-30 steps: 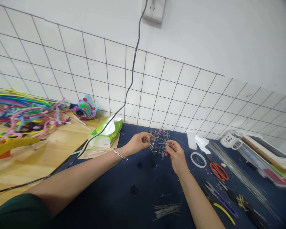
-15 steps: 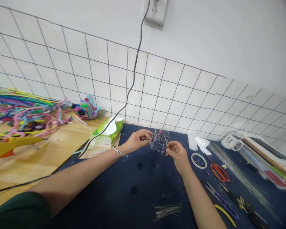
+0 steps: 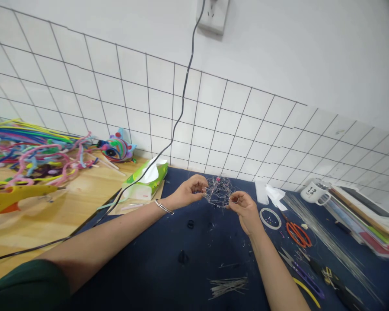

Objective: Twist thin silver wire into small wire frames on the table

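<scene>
Between my hands is a wire frame (image 3: 218,193), an airy tangle of thin silvery wires with dark spots and a pink-red bit at its top. My left hand (image 3: 194,191) pinches its left edge, thumb and fingers closed together. At the lower right edge, my right hand (image 3: 243,208) is closed on the wire, a ring on one finger. The exact strands under the fingertips are too fine to make out. Nearer to me on the dark blue mat (image 3: 155,268) lies a small bundle of short cut wires (image 3: 228,287).
To the right are a bead dish (image 3: 270,219), orange-handled scissors (image 3: 298,234), purple scissors (image 3: 306,276), pliers (image 3: 333,278), long wires (image 3: 324,237) and a mug (image 3: 314,192). On the left lie a tissue pack (image 3: 149,179), a yellow glue gun (image 3: 16,198), and pipe cleaners (image 3: 35,155). A black cable (image 3: 183,99) hangs down.
My right hand has shifted slightly to the right along the frame's edge. The left hand stays at the left side, its fingers curled a little more.
</scene>
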The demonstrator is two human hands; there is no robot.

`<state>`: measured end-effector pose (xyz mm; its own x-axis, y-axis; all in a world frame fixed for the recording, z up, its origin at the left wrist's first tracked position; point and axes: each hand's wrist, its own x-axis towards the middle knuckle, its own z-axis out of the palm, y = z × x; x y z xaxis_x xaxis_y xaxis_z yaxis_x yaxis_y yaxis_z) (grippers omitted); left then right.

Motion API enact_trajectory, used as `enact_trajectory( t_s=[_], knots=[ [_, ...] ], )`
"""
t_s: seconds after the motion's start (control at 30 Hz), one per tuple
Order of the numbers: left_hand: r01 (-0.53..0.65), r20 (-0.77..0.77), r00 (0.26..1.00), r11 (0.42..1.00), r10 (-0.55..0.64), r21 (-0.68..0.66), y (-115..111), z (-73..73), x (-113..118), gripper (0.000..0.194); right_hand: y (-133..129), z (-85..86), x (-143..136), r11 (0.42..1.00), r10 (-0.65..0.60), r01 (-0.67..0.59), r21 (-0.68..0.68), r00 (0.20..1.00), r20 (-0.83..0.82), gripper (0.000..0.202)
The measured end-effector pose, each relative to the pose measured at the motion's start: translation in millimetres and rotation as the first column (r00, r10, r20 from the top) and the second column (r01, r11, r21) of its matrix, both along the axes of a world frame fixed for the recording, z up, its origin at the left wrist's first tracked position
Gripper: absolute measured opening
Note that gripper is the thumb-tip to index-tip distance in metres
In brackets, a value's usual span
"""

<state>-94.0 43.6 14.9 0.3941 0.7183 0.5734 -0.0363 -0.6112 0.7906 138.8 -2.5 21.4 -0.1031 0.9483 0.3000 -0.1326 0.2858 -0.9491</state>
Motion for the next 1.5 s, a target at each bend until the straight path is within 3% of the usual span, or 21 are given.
enact_trajectory(
  t_s=[0.23,0.57,0.8,0.9,1.1,1.3,1.4,1.5],
  knots=[
    [-0.069,0.059,0.996,0.995,0.065,0.075,0,0.4,1,0.016,1,1.2,1,1.0,0.015,-0.015,0.005,1.0,-0.006,0.027],
    [-0.109,-0.009,0.994,0.99,0.111,0.094,-3,0.3,1,0.011,0,5.4,6,0.999,0.054,-0.054,-0.007,0.996,0.072,0.024],
    [-0.01,-0.072,0.997,0.999,0.012,0.032,-20,-0.6,16,0.011,-5,-2.0,-16,0.991,0.131,-0.126,-0.045,0.981,0.145,0.023],
    [-0.002,-0.035,0.999,1.0,0.001,-0.025,-16,-2.2,16,0.012,-4,-3.2,-17,0.991,0.124,-0.116,-0.06,0.982,0.14,0.023],
    [-0.009,0.18,0.983,0.987,0.038,-0.161,2,-1.5,4,0.016,3,-1.2,0,0.997,0.01,-0.01,-0.081,1.0,0.006,0.023],
    [0.073,0.271,0.963,0.951,0.012,-0.301,7,-6.8,5,0.035,4,-2.0,6,0.985,0.008,-0.012,-0.171,1.0,-0.025,0.024],
    [0.094,0.297,0.954,0.91,0.034,-0.404,7,-12.1,9,0.036,6,-5.6,8,0.968,-0.001,-0.008,-0.253,0.999,-0.035,0.023],
    [0.129,0.308,0.95,0.831,0.053,-0.54,5,-17.2,13,0.03,8,-10.0,12,0.94,-0.021,0.009,-0.342,0.999,-0.033,0.027]
  ],
)
